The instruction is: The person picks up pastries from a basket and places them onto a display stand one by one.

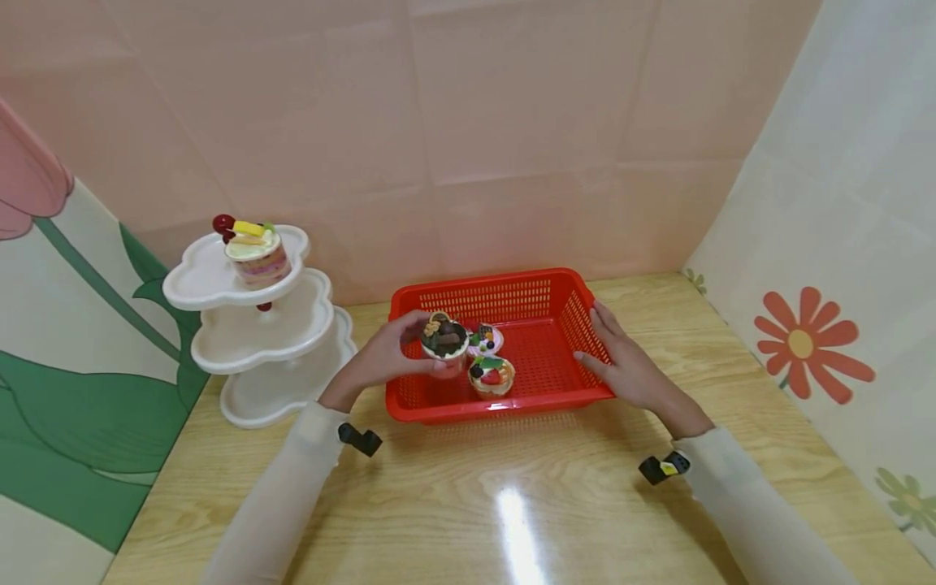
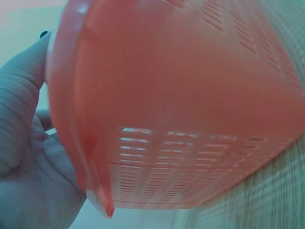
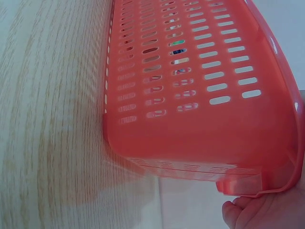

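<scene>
In the head view my left hand (image 1: 387,357) grips a cup dessert (image 1: 444,340) with a dark chocolate-like topping, above the left part of a red plastic basket (image 1: 541,400). A fruit tart (image 1: 491,376) and a pink-cream dessert (image 1: 485,339) lie in the basket beside that cup. My right hand (image 1: 629,366) rests on the basket's right end, fingers along the outside and thumb over the rim. The left wrist view shows the left hand (image 2: 33,157) behind the basket rim, its fingertips hidden. Only part of the right hand (image 3: 267,212) appears under the rim in the right wrist view.
On the left stands a white three-tier stand (image 1: 263,341). Its top tier carries a fruit-topped cup dessert (image 1: 257,256), and something small and red (image 1: 264,306) shows on the middle tier. The wooden table (image 1: 453,504) meets a pink wall behind and a flower-printed sheet at right.
</scene>
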### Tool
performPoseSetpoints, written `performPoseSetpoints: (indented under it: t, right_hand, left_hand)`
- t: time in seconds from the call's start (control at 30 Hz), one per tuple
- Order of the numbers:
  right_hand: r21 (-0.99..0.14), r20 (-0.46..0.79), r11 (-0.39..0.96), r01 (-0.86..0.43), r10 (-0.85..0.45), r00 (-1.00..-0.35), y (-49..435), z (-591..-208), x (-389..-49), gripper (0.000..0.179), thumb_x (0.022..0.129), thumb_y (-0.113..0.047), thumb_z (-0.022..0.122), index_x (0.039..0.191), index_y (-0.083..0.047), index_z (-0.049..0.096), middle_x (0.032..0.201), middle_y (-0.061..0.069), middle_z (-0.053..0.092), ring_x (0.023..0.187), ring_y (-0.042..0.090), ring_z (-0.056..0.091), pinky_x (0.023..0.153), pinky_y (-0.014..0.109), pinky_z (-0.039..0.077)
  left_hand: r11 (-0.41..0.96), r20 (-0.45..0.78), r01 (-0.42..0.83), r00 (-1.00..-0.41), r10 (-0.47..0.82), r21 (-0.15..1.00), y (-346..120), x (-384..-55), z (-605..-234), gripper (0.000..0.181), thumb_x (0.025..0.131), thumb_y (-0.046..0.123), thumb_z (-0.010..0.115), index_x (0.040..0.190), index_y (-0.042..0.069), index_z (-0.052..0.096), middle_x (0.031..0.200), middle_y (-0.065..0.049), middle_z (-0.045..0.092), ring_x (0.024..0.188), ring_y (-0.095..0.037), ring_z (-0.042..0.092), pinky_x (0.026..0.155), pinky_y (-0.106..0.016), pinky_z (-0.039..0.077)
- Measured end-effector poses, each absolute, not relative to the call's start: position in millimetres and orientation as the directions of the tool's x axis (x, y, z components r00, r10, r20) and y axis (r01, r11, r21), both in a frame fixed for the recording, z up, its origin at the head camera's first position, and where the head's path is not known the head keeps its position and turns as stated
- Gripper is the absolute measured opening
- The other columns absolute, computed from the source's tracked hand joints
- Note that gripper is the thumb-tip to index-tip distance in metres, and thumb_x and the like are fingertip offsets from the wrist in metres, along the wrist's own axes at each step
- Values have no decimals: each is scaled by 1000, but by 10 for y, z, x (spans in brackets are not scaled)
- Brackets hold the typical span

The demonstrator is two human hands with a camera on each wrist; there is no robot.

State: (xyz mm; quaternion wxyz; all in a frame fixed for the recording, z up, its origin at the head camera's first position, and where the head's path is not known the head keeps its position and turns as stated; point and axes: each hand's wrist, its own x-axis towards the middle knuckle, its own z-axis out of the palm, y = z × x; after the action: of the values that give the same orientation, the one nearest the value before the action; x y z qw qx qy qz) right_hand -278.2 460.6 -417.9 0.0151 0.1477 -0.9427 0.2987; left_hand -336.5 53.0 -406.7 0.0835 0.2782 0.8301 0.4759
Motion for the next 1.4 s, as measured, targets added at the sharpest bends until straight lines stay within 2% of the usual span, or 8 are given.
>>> performPoseSetpoints:
  t: [0.17,0.47,0.63,0.93,1.2,1.4]
  right_hand:
    - [-557,116,779,-288,-270,-956,4609,-4184,-2789,83,103,-37,57,159,2,11,169,19,0,152,46,11,110,71,27]
    - [-573,118,766,-293,-277,-954,4601,-4156,-2784,83,103,-35,59,159,3,11,169,19,0,151,47,12,110,71,28]
    - [-575,121,761,-300,-284,-951,4605,-4159,-2798,84,103,-37,58,159,3,10,169,17,-2,151,47,12,111,70,26]
    - [-563,112,771,-297,-284,-952,4604,-4165,-2798,83,104,-37,57,159,3,9,169,17,-3,152,46,12,111,70,25]
    - [-556,121,775,-301,-282,-952,4609,-4194,-2810,84,103,-37,57,160,2,9,169,17,-2,152,46,12,111,70,27]
    - [-552,126,779,-299,-276,-953,4619,-4209,-2800,85,103,-39,57,160,2,9,169,18,-1,151,47,14,110,71,28]
  left_hand:
    - [329,156,366,-839,521,871,477,-3322,-4025,71,78,24,89,139,14,54,128,-7,64,120,-29,61,104,-46,49]
    - [301,155,306,-886,436,903,339,-3205,-3941,72,79,31,89,140,15,53,133,-6,61,122,-30,58,104,-49,49]
    - [277,209,329,-898,386,903,278,-3127,-3890,70,80,24,88,140,11,54,132,-10,61,121,-31,59,105,-51,47]
    - [285,323,383,-917,234,879,112,-2937,-3806,62,81,17,86,135,8,58,124,-10,66,114,-25,62,101,-43,52]
    - [359,360,377,-926,115,854,-56,-2702,-3763,63,82,21,87,137,8,58,125,-8,65,112,-22,60,94,-19,50]
    - [335,419,407,-907,40,850,-164,-2569,-3684,60,81,10,87,134,3,59,123,-11,65,109,-16,62,92,-16,51]
